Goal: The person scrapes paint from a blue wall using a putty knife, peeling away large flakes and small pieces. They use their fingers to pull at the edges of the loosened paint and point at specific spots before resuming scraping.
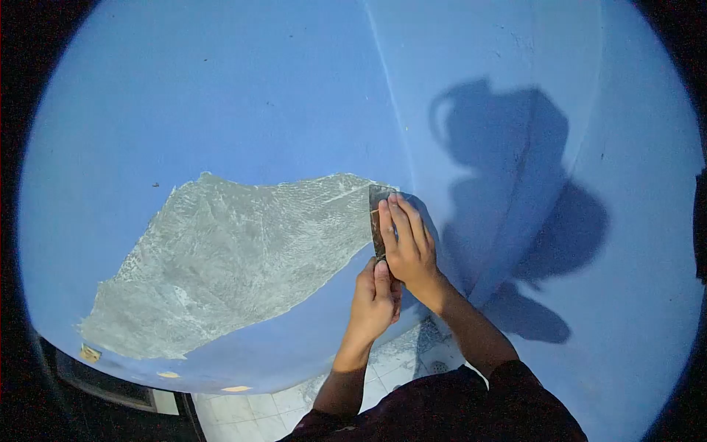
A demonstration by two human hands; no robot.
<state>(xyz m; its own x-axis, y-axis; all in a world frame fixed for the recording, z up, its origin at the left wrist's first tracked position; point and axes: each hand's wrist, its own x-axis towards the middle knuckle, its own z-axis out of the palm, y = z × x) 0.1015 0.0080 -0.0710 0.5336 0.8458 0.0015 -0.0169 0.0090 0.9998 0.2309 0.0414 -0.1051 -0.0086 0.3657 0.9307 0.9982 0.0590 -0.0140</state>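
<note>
My left hand [374,300] is closed around the handle end of a scraper, its thumb on top. The scraper's dark, worn metal blade [378,197] rests against the wall at the right end of a rough grey patch [243,258]. My right hand [412,247] lies over the blade with its fingers stretched out and pressing flat on it; its thumb is hidden. The left hand covers most of the handle. Around the grey patch the wall [243,88] is painted blue, and the border is ragged.
A wall corner [515,177] runs down to the right of my hands, with my shadow [508,132] across it. Below lies a white tiled floor [254,412] with a drain [439,366]. A dark-framed opening [110,383] is at the lower left.
</note>
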